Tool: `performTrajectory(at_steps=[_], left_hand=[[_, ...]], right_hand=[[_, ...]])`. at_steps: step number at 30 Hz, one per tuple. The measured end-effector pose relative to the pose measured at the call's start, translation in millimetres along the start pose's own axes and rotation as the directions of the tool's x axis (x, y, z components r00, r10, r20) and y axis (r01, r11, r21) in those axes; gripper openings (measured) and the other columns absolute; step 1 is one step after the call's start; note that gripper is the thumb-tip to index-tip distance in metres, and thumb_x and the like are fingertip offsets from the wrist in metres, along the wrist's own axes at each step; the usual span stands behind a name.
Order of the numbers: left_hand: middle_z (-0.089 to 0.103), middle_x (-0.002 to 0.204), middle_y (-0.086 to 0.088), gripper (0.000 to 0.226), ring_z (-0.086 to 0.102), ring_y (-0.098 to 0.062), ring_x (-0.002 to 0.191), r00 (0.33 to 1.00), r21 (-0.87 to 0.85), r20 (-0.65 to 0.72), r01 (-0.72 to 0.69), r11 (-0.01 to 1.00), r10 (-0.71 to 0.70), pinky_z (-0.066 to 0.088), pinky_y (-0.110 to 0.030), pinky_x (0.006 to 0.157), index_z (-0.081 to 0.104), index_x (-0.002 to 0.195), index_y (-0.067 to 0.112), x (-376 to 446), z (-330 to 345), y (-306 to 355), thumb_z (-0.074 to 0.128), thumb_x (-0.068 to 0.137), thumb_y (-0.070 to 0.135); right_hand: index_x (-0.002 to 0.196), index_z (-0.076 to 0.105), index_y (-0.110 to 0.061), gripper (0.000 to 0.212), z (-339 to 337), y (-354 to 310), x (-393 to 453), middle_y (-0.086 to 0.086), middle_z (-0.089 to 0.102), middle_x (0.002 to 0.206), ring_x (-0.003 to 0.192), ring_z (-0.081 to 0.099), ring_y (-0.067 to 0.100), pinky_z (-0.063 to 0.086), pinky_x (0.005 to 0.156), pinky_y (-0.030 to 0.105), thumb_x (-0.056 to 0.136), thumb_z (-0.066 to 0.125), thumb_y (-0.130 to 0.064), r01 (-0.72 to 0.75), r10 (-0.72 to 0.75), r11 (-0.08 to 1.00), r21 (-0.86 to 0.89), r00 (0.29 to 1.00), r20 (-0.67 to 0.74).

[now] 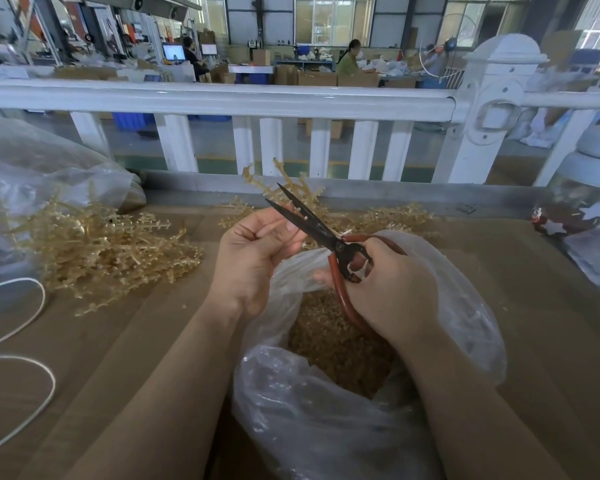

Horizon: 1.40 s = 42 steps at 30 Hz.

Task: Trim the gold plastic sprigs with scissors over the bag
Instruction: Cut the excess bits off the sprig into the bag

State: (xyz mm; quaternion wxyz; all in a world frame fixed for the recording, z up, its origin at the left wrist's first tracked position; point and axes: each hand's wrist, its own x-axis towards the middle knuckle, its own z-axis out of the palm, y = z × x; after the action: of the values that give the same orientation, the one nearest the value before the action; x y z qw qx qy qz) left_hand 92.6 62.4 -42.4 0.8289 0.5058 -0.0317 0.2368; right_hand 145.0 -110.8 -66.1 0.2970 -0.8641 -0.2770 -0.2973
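My left hand [253, 258] pinches a gold plastic sprig [284, 183] whose branches stick up past the fingers. My right hand [392, 289] grips the red handles of black-bladed scissors [312, 223]; the blades are apart, with their tips at the sprig just above my left fingers. Both hands hover over a clear plastic bag [326, 393] whose open mouth shows gold trimmings inside. A pile of gold sprigs [97, 247] lies on the brown table to the left, and a smaller heap of sprigs [395, 216] lies behind the bag.
A large clear bag [32, 181] stands at the far left. A white cord [21, 344] loops over the table's left side. A white railing [222, 98] runs behind the table. A jar with star shapes [582, 209] stands at the right.
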Motion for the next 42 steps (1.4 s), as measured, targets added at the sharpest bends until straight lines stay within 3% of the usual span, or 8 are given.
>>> performTrajectory(at_steps=[5,12,19,23,27,32,36,42], left_hand=[[0.076,0.086,-0.005,0.021,0.071,-0.011,0.075,1.000,-0.014,-0.002,0.003,1.000,-0.004,0.057,-0.019,0.069,0.068,0.097,0.002,-0.1,0.2,-0.6,0.068,0.076,0.006],[0.076,0.086,-0.007,0.025,0.072,-0.012,0.075,1.000,-0.024,-0.002,0.001,1.000,-0.001,0.057,-0.019,0.068,0.068,0.100,0.000,0.4,-1.6,-0.5,0.069,0.075,0.004],[0.074,0.081,-0.004,0.019,0.069,-0.014,0.074,0.997,0.103,0.079,-0.023,0.994,0.015,0.055,-0.024,0.071,0.069,0.096,0.001,1.4,-4.5,-5.0,0.069,0.078,0.006],[0.071,0.075,-0.001,0.014,0.065,-0.014,0.071,0.990,0.144,0.136,-0.057,0.988,0.037,0.053,-0.027,0.072,0.068,0.093,0.000,0.9,-4.9,-6.3,0.069,0.081,0.007],[0.070,0.073,0.001,0.007,0.064,-0.013,0.069,0.987,0.135,0.146,-0.090,0.987,0.070,0.053,-0.026,0.071,0.071,0.089,0.005,0.3,-3.1,-5.2,0.068,0.082,0.005],[0.065,0.070,-0.006,0.009,0.060,-0.017,0.065,0.986,0.123,0.141,-0.107,0.987,0.089,0.054,-0.027,0.071,0.070,0.088,0.005,-0.9,-0.3,-3.4,0.065,0.084,0.000],[0.065,0.070,-0.009,0.012,0.062,-0.018,0.066,0.985,0.230,0.137,-0.139,0.963,0.109,0.054,-0.028,0.073,0.069,0.082,0.004,-1.4,-0.5,-3.3,0.063,0.086,-0.005],[0.067,0.074,-0.014,0.006,0.065,-0.018,0.071,0.976,0.322,0.173,-0.186,0.928,0.136,0.054,-0.026,0.075,0.064,0.086,-0.007,-2.5,-0.8,-2.9,0.066,0.085,-0.001]], right_hand=[[0.069,0.054,-0.022,0.085,-0.7,-1.4,0.1,-0.018,0.046,0.058,0.050,0.045,0.004,0.051,0.049,0.030,0.074,0.014,-0.096,-0.011,0.011,1.000,0.004,1.000,-0.007],[0.070,0.055,-0.023,0.063,1.5,0.4,0.6,-0.015,0.055,0.061,0.054,0.053,0.007,0.055,0.055,0.033,0.075,0.044,-0.084,-0.013,0.012,1.000,0.018,0.999,0.032],[0.070,0.046,-0.028,0.061,-4.8,-3.2,1.3,-0.026,0.032,0.057,0.049,0.035,-0.006,0.041,0.046,0.019,0.077,0.036,-0.088,-0.008,0.008,1.000,0.005,1.000,0.006],[0.073,0.053,-0.026,0.074,-6.4,-0.9,1.3,-0.023,0.038,0.058,0.051,0.039,-0.005,0.031,0.049,0.012,0.072,0.020,-0.092,-0.042,0.043,0.999,-0.017,0.998,0.043],[0.066,0.050,-0.024,0.060,-4.1,-1.0,1.7,-0.019,0.039,0.053,0.047,0.039,-0.002,0.033,0.046,0.016,0.077,0.041,-0.083,-0.026,0.026,1.000,-0.002,0.999,0.020],[0.074,0.059,-0.022,0.076,-3.0,0.8,2.6,-0.014,0.055,0.060,0.054,0.051,0.003,0.052,0.055,0.028,0.072,0.030,-0.092,-0.052,0.052,0.999,-0.002,0.996,0.070],[0.072,0.053,-0.029,0.085,-5.4,-2.3,2.0,-0.024,0.039,0.056,0.049,0.040,-0.005,0.040,0.047,0.018,0.069,0.004,-0.098,-0.047,0.047,0.999,-0.003,0.998,0.031],[0.073,0.053,-0.030,0.081,-4.9,-0.9,1.5,-0.023,0.040,0.056,0.049,0.040,-0.006,0.037,0.048,0.013,0.073,0.006,-0.096,-0.052,0.052,0.999,-0.017,0.998,0.027]])
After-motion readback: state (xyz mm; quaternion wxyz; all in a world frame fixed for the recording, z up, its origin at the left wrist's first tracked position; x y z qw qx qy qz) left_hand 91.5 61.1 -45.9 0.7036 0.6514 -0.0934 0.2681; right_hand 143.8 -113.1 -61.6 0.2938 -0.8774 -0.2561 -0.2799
